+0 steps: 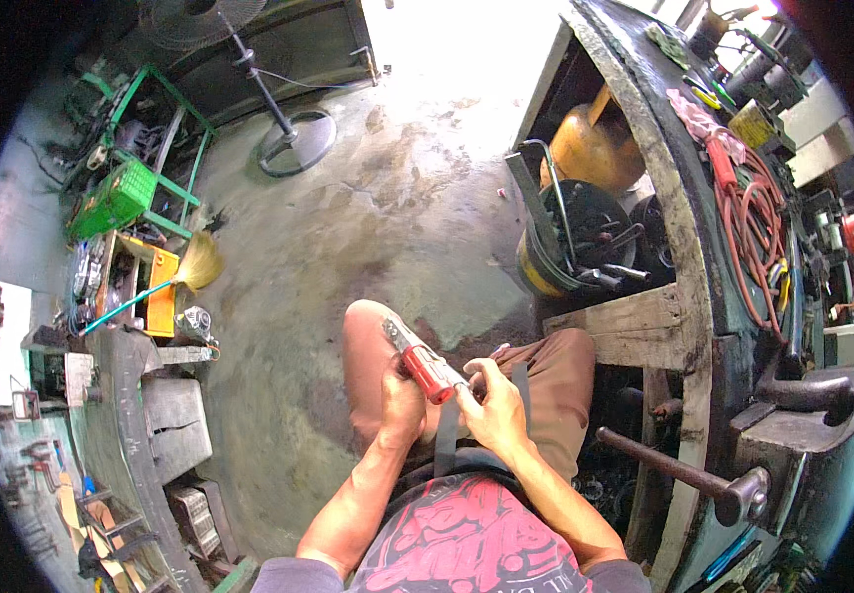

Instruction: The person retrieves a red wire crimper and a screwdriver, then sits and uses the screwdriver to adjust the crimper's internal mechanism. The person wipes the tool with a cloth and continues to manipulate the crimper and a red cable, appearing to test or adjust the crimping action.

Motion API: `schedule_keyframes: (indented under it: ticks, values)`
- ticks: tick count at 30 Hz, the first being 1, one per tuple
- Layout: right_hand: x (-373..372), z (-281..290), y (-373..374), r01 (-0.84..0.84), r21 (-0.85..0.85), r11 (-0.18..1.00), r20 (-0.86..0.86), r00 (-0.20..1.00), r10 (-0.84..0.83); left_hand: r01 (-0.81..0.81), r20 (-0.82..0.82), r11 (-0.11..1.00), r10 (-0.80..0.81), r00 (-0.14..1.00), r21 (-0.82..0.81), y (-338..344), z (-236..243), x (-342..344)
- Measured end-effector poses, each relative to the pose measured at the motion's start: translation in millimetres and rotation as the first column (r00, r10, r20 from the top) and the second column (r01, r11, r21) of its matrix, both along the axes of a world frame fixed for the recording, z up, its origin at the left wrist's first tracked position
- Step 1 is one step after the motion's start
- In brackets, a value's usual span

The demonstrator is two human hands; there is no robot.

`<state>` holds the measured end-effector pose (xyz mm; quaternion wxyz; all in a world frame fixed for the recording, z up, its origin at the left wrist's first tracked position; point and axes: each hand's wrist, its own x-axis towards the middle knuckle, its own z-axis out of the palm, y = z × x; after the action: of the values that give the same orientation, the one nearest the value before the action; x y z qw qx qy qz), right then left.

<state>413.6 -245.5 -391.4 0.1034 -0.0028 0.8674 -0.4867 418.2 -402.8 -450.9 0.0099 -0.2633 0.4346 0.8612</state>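
Observation:
I hold a hand tool with a red grip (425,372) and a long metal upper part, slanting over my lap between my bent knees. My left hand (399,405) is wrapped round it from the left, its fingers mostly hidden under the tool. My right hand (491,405) is closed at the tool's lower right end, on the metal beside the red grip, with the fingers curled. My brown trouser legs lie on both sides of it.
A workbench (615,69) on the right bears a red hose (748,227) and a vise (793,455) with a bar handle. Below are a bucket of metal bars (543,272) and an orange cylinder (585,143). A fan stand (298,138), green crate (116,193) and broom (190,267) are left.

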Motion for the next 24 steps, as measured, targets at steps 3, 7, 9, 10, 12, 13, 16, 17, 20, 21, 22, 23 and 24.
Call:
schedule_keyframes:
  ticks: [3, 7, 9, 10, 12, 13, 16, 17, 20, 21, 22, 23, 24]
  values:
    - [0, 4, 1, -0.007, 0.072, 0.997, -0.137, 0.990, 0.017, -0.008, -0.004, 1.000, 0.008, 1.000, 0.025, 2, 3, 0]
    - [-7, 9, 8, -0.129, 0.211, 0.969, -0.215, 0.961, 0.175, -0.011, 0.114, 0.995, 0.000, 0.994, 0.095, 0, 15, -4]
    - [-11, 12, 13, -0.141, 0.146, 0.979, -0.199, 0.965, 0.169, 0.023, 0.165, 0.998, -0.034, 0.986, 0.066, -3, 20, -8]
    - [-13, 14, 16, -0.156, 0.139, 0.978, -0.184, 0.966, 0.180, 0.046, 0.172, 0.997, -0.055, 0.984, 0.059, -4, 22, -9]
    - [-16, 18, 19, -0.166, 0.143, 0.976, -0.148, 0.971, 0.187, 0.080, 0.151, 0.995, -0.089, 0.985, 0.067, -4, 24, -11]
    - [-16, 20, 20, -0.166, 0.159, 0.973, -0.168, 0.967, 0.192, 0.083, 0.163, 0.994, -0.092, 0.982, 0.064, -3, 24, -12]
    - [-17, 24, 21, -0.155, 0.190, 0.969, -0.199, 0.961, 0.192, 0.112, 0.096, 0.987, -0.123, 0.988, 0.114, -2, 21, -14]
    - [-18, 24, 22, -0.147, 0.174, 0.974, -0.195, 0.964, 0.180, 0.105, 0.099, 0.990, -0.115, 0.988, 0.098, -1, 20, -15]
    - [-19, 22, 29, -0.154, 0.121, 0.981, -0.234, 0.955, 0.179, 0.095, 0.085, 0.990, -0.104, 0.991, 0.104, -1, 17, -15]
    - [-20, 22, 33, -0.165, 0.054, 0.985, -0.203, 0.964, 0.172, 0.109, 0.092, 0.987, -0.121, 0.988, 0.120, -2, 18, -14]
    - [-21, 23, 37, -0.173, -0.014, 0.985, -0.170, 0.971, 0.168, 0.117, 0.072, 0.982, -0.128, 0.989, 0.147, -2, 20, -14]
    - [-22, 23, 40, -0.179, -0.083, 0.980, -0.135, 0.977, 0.167, 0.141, 0.076, 0.980, -0.153, 0.985, 0.142, -3, 22, -13]
    - [-20, 25, 43, -0.140, -0.175, 0.975, -0.012, 0.990, 0.140, 0.160, 0.051, 0.976, -0.169, 0.984, 0.147, -4, 25, -13]
